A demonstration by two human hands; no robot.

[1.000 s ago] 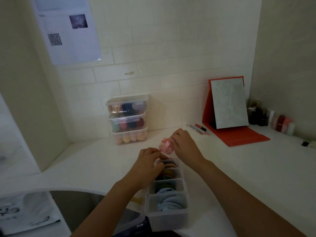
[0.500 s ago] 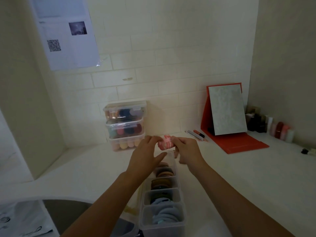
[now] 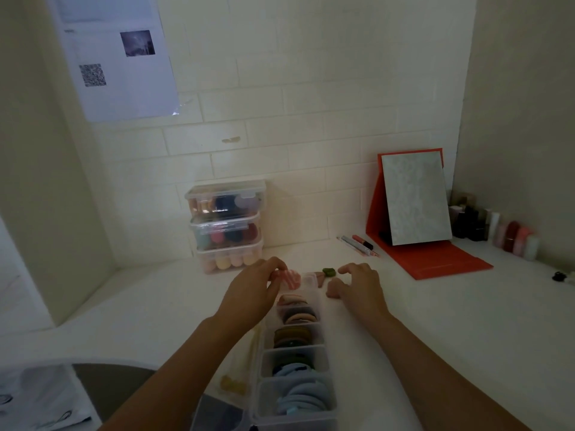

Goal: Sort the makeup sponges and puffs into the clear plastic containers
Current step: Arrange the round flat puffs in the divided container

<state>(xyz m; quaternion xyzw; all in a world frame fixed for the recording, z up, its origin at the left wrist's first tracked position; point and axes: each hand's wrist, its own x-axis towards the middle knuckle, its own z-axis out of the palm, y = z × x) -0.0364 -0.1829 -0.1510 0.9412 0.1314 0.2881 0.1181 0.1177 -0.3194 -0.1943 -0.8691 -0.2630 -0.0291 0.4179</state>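
Observation:
A long clear divided container (image 3: 323, 353) lies on the white counter and holds rows of puffs: pink, tan, olive, dark and light blue. My left hand (image 3: 252, 292) pinches a pink striped puff (image 3: 291, 279) over the container's far end. My right hand (image 3: 357, 287) hovers open just right of that end, holding nothing. A small green piece (image 3: 328, 271) and a pinkish one (image 3: 320, 276) lie on the counter between the hands. Three stacked clear boxes (image 3: 227, 225) full of coloured sponges stand against the back wall.
A red folding mirror (image 3: 413, 206) stands at the back right, with pens (image 3: 357, 244) beside it and small bottles (image 3: 504, 234) along the right wall. A paper sheet (image 3: 118, 57) hangs on the wall. Something yellowish (image 3: 231, 384) lies left of the container.
Both hands held the pink puff a moment ago. My right hand has let go and moved right; the left hand alone keeps the puff, lower over the container's end.

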